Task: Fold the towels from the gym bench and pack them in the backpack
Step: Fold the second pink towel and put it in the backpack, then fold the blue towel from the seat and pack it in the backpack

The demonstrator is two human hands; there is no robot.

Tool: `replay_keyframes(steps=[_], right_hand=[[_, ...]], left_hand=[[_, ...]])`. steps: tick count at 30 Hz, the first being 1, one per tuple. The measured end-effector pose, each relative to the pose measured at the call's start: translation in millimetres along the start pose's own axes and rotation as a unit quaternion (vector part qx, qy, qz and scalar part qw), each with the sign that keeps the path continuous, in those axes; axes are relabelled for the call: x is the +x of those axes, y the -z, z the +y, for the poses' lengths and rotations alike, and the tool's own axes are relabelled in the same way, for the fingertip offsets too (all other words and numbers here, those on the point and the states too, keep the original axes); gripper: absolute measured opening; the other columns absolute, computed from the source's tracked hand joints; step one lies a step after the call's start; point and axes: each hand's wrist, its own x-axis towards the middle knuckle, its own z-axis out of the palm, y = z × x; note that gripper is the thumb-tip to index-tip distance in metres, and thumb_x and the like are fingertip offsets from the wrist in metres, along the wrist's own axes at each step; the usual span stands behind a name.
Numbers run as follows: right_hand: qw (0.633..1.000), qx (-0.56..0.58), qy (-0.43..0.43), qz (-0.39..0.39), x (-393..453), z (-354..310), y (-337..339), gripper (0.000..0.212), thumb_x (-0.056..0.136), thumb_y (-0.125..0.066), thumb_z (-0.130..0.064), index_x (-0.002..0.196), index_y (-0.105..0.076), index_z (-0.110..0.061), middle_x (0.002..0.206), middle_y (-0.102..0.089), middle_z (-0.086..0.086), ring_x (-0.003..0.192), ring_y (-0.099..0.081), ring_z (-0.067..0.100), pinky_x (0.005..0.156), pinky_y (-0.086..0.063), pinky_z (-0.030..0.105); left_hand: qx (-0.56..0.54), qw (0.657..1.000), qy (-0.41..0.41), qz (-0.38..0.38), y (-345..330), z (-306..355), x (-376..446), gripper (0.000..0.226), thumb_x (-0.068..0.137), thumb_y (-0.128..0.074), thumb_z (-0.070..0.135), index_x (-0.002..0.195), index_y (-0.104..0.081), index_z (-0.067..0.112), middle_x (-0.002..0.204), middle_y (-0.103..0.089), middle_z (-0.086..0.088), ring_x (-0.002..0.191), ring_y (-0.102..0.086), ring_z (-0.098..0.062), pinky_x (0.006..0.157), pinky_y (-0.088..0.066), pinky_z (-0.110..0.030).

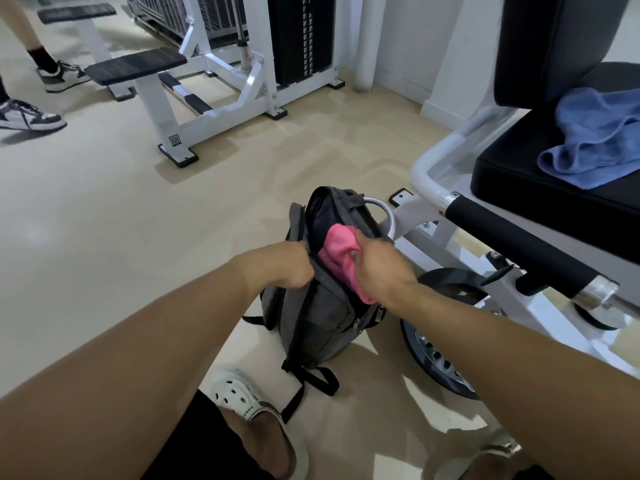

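Beige glossy floor (104,209) with soft reflections. White-framed weight machine (242,81) with black weight stack (301,36) at rear. White wall (415,39) and baseboard behind. Black-padded footplates (135,67) at upper left.

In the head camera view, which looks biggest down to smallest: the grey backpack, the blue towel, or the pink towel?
1. grey backpack
2. blue towel, though it lies farther off, so this ranking is unsure
3. pink towel, partly hidden inside the backpack and by the right hand
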Motion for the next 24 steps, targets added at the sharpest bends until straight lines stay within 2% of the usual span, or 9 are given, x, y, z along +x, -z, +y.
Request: replay_keyframes(steps=[3, 5, 7, 9, 12, 14, 17, 22, 24], right_hand=[[1.000, 0.024, 0.021, -0.002, 13.0, -12.1, -15.7, 0.059, 0.102, -0.040, -0.012, 0.159, -0.029, -0.017, 0.121, -0.070, 0.014, 0.105, -0.067, 0.032, 0.086, -0.055, 0.042], [0.998, 0.056, 0.019, 0.004, 21.2, -19.5, -23.4, 0.059, 0.103, -0.039, -0.011, 0.160, -0.026, -0.016, 0.122, -0.068, 0.016, 0.108, -0.065, 0.034, 0.088, -0.054, 0.044], [0.998, 0.069, 0.010, 0.006, 28.9, -23.1, -34.2, 0.062, 0.101, -0.040, -0.007, 0.161, -0.024, -0.013, 0.125, -0.065, 0.019, 0.115, -0.061, 0.037, 0.092, -0.052, 0.046], [0.998, 0.063, -0.006, -0.016, 32.9, -20.6, -50.2, 0.063, 0.100, -0.039, -0.003, 0.160, -0.022, -0.012, 0.135, -0.059, 0.021, 0.124, -0.056, 0.039, 0.099, -0.049, 0.047], [0.998, 0.012, -0.014, -0.068, 31.7, -12.9, -70.8, 0.060, 0.103, -0.032, -0.002, 0.161, -0.018, -0.011, 0.159, -0.038, 0.012, 0.139, -0.040, 0.035, 0.112, -0.038, 0.045], [0.997, -0.011, -0.012, -0.075, 32.5, -9.4, -76.3, 0.060, 0.103, -0.028, 0.000, 0.161, -0.017, -0.009, 0.164, -0.031, 0.009, 0.143, -0.036, 0.033, 0.115, -0.035, 0.046], [0.996, -0.018, -0.018, -0.087, 36.8, -5.5, -77.0, 0.056, 0.104, -0.029, -0.004, 0.159, -0.021, -0.008, 0.161, -0.034, 0.012, 0.140, -0.041, 0.035, 0.114, -0.037, 0.048], [0.996, 0.016, 0.012, -0.088, 35.5, -3.7, -58.9, 0.052, 0.107, -0.037, -0.027, 0.155, -0.031, -0.009, 0.159, -0.039, 0.012, 0.142, -0.042, 0.031, 0.116, -0.036, 0.043], [0.996, 0.013, 0.030, -0.084, 29.0, -2.5, -46.6, 0.049, 0.103, -0.046, -0.022, 0.149, -0.036, -0.007, 0.152, -0.046, 0.012, 0.138, -0.048, 0.031, 0.110, -0.039, 0.039]], left_hand=[[0.026, 0.999, -0.002, -0.020, -7.0, -2.9, -4.3, 0.055, 0.103, -0.044, 0.012, 0.156, -0.028, 0.004, 0.142, -0.056, -0.018, 0.126, -0.057, -0.034, 0.085, -0.041, -0.031], [0.050, 0.997, -0.006, -0.062, -9.6, -3.0, -5.4, 0.071, 0.102, -0.042, 0.008, 0.161, -0.004, 0.001, 0.140, -0.056, -0.022, 0.121, -0.059, -0.035, 0.073, -0.041, -0.027], [0.067, 0.993, -0.008, -0.098, -9.1, -5.2, -6.5, 0.079, 0.100, -0.040, 0.004, 0.160, 0.011, 0.000, 0.132, -0.059, -0.025, 0.106, -0.061, -0.034, 0.055, -0.036, -0.026], [0.065, 0.993, -0.008, -0.102, -7.6, -9.1, -7.1, 0.081, 0.100, -0.040, 0.004, 0.159, 0.015, 0.000, 0.128, -0.061, -0.025, 0.092, -0.056, -0.030, 0.051, -0.034, -0.025], [0.067, 0.991, -0.010, -0.112, -6.0, -13.7, -10.1, 0.081, 0.100, -0.038, 0.005, 0.158, 0.018, 0.000, 0.125, -0.062, -0.026, 0.089, -0.053, -0.029, 0.054, -0.035, -0.026], [0.068, 0.990, -0.015, -0.119, -7.1, -15.4, -11.1, 0.081, 0.101, -0.038, 0.006, 0.157, 0.019, 0.001, 0.122, -0.063, -0.025, 0.086, -0.053, -0.027, 0.054, -0.035, -0.026], [0.067, 0.990, -0.025, -0.122, -8.3, -16.8, -10.7, 0.082, 0.101, -0.038, 0.006, 0.157, 0.021, 0.003, 0.122, -0.063, -0.025, 0.088, -0.055, -0.029, 0.060, -0.038, -0.028], [0.051, 0.992, -0.042, -0.107, 1.2, -20.1, -4.6, 0.081, 0.103, -0.043, 0.011, 0.161, 0.014, 0.009, 0.138, -0.058, -0.020, 0.112, -0.062, -0.033, 0.078, -0.043, -0.032], [0.044, 0.993, -0.051, -0.097, 6.0, -20.6, -2.0, 0.080, 0.104, -0.046, 0.015, 0.163, 0.009, 0.013, 0.146, -0.052, -0.017, 0.120, -0.059, -0.032, 0.089, -0.048, -0.035]])
